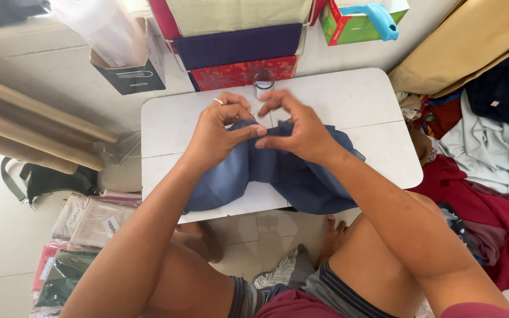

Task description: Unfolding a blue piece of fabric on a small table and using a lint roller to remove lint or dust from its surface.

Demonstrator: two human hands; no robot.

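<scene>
Blue cloth (278,174) lies bunched on the white worktop (349,100), its lower edge hanging over the near side. Left hand (216,132) and right hand (301,126) each pinch its top edge, fingertips nearly meeting, just before a small clear tape roll (263,82).

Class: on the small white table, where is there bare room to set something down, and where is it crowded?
Bare: the table right of the blue cloth, and its left part beside the left hand. Crowded: the middle, where both hands, right hand included, pinch the cloth by a small glass.
</scene>
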